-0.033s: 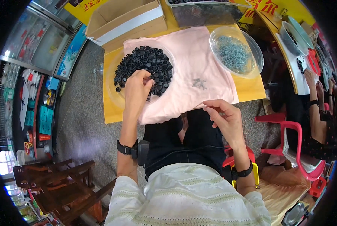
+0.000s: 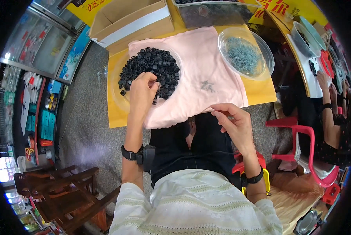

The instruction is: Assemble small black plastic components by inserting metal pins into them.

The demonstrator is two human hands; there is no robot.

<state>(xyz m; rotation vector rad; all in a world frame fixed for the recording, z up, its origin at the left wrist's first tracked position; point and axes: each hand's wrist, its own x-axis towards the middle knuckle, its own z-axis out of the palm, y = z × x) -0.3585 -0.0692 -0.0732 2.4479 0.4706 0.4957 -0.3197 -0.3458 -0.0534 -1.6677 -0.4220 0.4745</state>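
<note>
My left hand (image 2: 143, 91) reaches over a heap of small black plastic caps (image 2: 165, 64) in a shallow clear tray (image 2: 118, 96). Its thumb and forefinger are drawn together among the caps; whatever they pinch is hidden. At the near edge of the pink cloth (image 2: 199, 47) is my right hand (image 2: 234, 123), thumb and forefinger tips close together; anything between them is too small to make out. A few small grey screws (image 2: 207, 86) lie loose on the cloth, between the two hands. Many more screws (image 2: 242, 56) fill a round clear tub (image 2: 223, 39) at the right.
An open cardboard box (image 2: 136, 25) and a clear bin (image 2: 207, 16) of dark parts stand at the table's back. To the right, another person's hand (image 2: 323, 82) rests by a second table (image 2: 314, 88). A pink chair (image 2: 312, 147) and a wooden chair (image 2: 58, 192) flank me.
</note>
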